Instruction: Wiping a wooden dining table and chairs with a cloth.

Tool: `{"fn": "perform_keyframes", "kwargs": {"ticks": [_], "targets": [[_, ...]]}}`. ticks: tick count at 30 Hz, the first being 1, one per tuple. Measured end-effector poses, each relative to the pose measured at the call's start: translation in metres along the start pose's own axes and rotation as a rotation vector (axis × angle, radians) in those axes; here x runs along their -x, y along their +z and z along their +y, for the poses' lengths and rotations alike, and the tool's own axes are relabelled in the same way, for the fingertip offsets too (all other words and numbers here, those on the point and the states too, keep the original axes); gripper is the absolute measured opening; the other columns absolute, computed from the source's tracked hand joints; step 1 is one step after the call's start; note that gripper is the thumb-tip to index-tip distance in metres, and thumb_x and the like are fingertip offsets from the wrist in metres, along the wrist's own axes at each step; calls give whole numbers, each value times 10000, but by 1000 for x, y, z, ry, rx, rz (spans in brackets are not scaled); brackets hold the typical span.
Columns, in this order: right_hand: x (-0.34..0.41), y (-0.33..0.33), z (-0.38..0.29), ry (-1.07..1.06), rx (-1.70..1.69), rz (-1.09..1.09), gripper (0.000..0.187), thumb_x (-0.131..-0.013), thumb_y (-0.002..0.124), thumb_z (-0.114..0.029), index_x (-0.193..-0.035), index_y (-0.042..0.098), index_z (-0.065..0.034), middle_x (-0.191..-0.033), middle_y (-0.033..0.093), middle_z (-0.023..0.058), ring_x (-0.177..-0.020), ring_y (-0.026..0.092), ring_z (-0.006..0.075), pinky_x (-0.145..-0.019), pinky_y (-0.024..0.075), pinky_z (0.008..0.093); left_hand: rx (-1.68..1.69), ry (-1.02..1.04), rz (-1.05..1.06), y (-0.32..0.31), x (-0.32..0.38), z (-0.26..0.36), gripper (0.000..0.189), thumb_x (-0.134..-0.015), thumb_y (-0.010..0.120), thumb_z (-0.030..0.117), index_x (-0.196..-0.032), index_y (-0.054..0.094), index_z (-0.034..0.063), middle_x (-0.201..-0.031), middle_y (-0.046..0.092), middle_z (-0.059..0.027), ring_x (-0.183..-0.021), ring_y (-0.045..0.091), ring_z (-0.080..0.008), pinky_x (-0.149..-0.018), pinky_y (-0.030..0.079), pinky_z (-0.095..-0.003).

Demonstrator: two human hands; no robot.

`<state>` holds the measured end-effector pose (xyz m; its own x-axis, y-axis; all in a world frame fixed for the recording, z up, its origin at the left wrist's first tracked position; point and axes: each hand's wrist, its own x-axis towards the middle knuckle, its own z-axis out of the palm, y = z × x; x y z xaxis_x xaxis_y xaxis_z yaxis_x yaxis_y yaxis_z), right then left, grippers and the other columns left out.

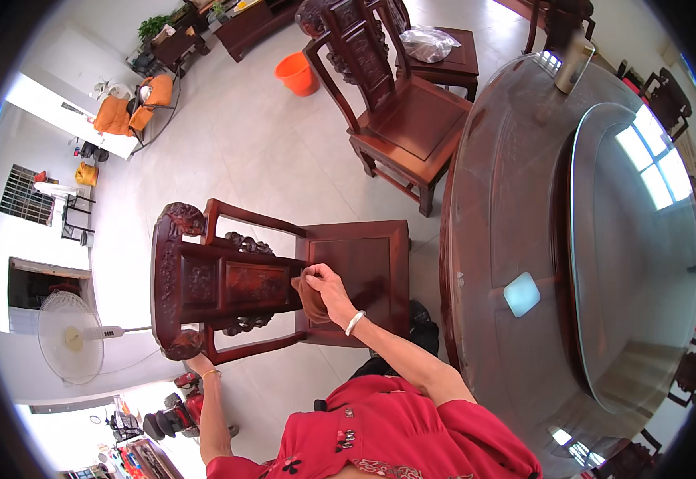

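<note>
A carved dark-red wooden chair [357, 251] stands before me, its back towards the left of the view. My right hand [328, 293] pinches a brown cloth [312, 302] over the place where the chair's back meets the seat. Down at the near corner of the carved top rail [168, 287], my left hand [199, 364] touches the wood; its fingers are mostly hidden behind the rail.
A round glass-topped table [479, 239] with a glass turntable [635, 269] fills the right side. A second carved chair [414, 126] stands beyond. An orange bucket [298, 74] is on the tiled floor; a pedestal fan [71, 338] stands at left.
</note>
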<state>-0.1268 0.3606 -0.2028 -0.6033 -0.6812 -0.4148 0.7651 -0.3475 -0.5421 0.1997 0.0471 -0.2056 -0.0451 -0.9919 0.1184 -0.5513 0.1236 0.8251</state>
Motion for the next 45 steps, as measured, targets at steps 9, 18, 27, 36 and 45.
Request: {"fn": "perform_keyframes", "kwargs": {"ticks": [9,18,27,36,45], "targets": [[1,28,-2,-2,53,30,135,-893,550,-59,-1027,568,-62,-937,597,12,-872,571,136,-800,488,305,-468,438,131,2,-9,-25,236,-865,496,167,-873,668,5,-866,661,-202,-835,629,-372,-740,481,-462],[-78,150,17,-245,209,-163,251,-916,522,-145,-1135,521,-21,-1012,569,62,-913,551,134,-790,470,271,106,174,15,2,23,10,227,-805,457,49,-805,652,-69,-652,617,-53,-631,502,-106,-586,406,-289],[-179,202,58,-702,1373,-73,208,-910,434,-175,-1098,490,-107,-932,619,223,-902,592,404,-798,449,459,358,11,-137,9,34,47,249,-789,427,48,-884,637,-45,-667,627,-98,-617,518,-121,-609,436,-297],[-157,213,72,-996,1560,11,183,-919,416,-132,-1088,477,-98,-923,612,260,-893,563,459,-756,415,525,421,-40,-183,6,33,53,236,-772,382,14,-783,616,-14,-615,588,-86,-558,537,-161,-570,433,-300],[-161,200,41,-680,1224,204,207,-849,501,-95,-988,636,-22,-828,649,172,-783,623,287,-731,469,360,417,-58,-217,4,30,51,219,-757,377,23,-748,592,-17,-602,571,-110,-565,541,-203,-580,430,-328]]}}
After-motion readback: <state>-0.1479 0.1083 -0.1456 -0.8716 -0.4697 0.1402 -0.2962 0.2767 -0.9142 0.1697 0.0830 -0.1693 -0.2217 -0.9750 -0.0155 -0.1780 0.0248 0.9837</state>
